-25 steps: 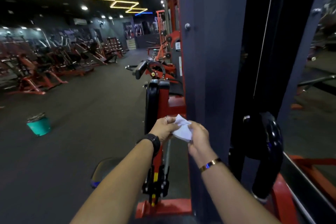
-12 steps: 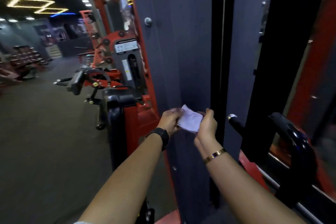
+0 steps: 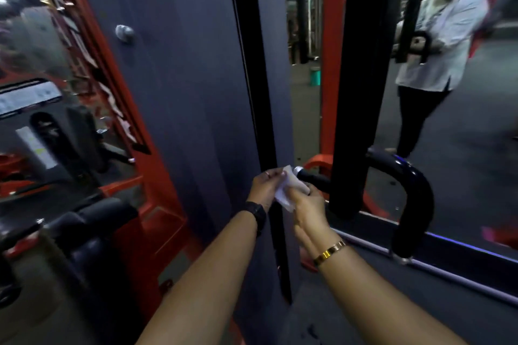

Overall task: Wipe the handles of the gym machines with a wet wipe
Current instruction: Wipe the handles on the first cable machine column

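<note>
You have tight edges on both sides: the grey panel (image 3: 182, 92) stands just left of your hands, and the black upright post (image 3: 353, 92) just right. The black handle (image 3: 414, 190) loops round behind that post, and its chrome end cap (image 3: 298, 170) pokes out to the left. Far right, dark floor (image 3: 462, 165) stretches away to a standing person (image 3: 437, 50). Both arms reach forward, hands close together. Your left hand (image 3: 263, 187) pinches the top of the wet wipe (image 3: 284, 193) and your right hand (image 3: 308, 210) grips its lower part. The wipe sits just beside the end cap; whether they touch, you cannot tell.
</note>
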`<state>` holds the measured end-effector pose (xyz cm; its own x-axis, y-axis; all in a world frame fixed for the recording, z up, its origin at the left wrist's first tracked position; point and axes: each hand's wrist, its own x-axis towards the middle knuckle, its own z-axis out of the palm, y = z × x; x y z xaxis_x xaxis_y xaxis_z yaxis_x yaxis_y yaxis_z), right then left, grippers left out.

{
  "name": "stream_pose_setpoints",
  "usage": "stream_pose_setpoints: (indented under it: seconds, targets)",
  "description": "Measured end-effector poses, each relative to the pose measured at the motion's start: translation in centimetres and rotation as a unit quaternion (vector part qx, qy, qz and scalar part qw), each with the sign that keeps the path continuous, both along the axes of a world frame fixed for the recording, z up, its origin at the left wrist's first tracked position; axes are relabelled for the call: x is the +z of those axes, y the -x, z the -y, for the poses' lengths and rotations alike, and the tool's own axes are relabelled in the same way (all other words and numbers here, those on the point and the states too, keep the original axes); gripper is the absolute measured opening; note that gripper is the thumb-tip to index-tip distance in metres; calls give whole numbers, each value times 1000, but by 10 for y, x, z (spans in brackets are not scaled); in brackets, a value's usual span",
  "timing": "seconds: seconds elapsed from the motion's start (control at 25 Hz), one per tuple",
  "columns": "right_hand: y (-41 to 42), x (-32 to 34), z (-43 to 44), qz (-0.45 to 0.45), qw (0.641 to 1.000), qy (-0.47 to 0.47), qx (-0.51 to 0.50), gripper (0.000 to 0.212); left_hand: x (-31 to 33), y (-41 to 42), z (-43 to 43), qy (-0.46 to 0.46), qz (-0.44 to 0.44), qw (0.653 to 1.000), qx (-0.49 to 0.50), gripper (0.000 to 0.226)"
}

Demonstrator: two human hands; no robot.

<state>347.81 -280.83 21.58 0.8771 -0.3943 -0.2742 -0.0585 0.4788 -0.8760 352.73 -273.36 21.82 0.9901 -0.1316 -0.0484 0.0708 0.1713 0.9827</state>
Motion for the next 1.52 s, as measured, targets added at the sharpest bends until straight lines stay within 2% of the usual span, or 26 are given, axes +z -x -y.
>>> stream_pose_setpoints:
  seconds: [0.04,0.16,0.32,0.4,0.48,0.56,0.64,0.68,0.8,0.88,0.96,1.0,1.04,1.16,1.28,1.32,1.4,1.44,1.52]
  targets:
    - [-5,2,5,-10,1000,19,-21,8,0,-7,5,10,0,1000,-13,16]
    - [-18,9,20,0,999,42,-12,6,1,-22,13,37,-9,999,-11,15]
    - [-18,20,30,28,986,163,-25,25,-1,-40,15,51,-48,996,50,13]
    - [-21,36,30,73,959,268,-61,28,-7,-49,14,87,-105,990,37,27]
    - [-32,53,31,123,909,391,-79,32,-10,-56,16,118,-168,979,-7,51]
    - [-49,60,33,119,849,511,-64,30,-14,-63,21,144,-211,965,-56,70]
    - [-63,50,35,62,783,618,-25,25,-20,-69,25,170,-242,952,-79,80]
    - [-72,40,34,31,739,673,-3,23,-21,-72,24,181,-253,946,-91,84]
    - [-84,17,35,-25,566,817,107,19,-25,-86,18,188,-269,938,-111,88]
    - [-86,12,37,7,451,876,172,24,-25,-89,16,193,-279,933,-122,89]
    - [-83,15,40,71,295,934,188,21,-26,-90,16,182,-273,935,-135,97]
    - [-81,17,43,87,255,945,187,17,-25,-89,16,173,-269,937,-140,97]
    - [-80,17,46,94,245,946,189,14,-23,-88,15,170,-264,938,-143,95]
    - [-81,11,49,55,300,939,160,27,-22,-88,13,166,-259,938,-161,96]
    - [-85,9,44,33,338,924,175,24,-24,-94,14,171,-260,933,-179,99]
    - [-85,10,43,43,328,924,192,22,-25,-97,14,165,-260,933,-185,100]
    - [-84,12,48,70,277,941,183,19,-25,-97,13,171,-261,928,-202,100]
    - [-82,12,50,68,275,946,158,17,-25,-96,12,176,-258,927,-207,99]
    - [-83,8,53,36,300,947,107,19,-26,-98,13,183,-255,925,-213,93]
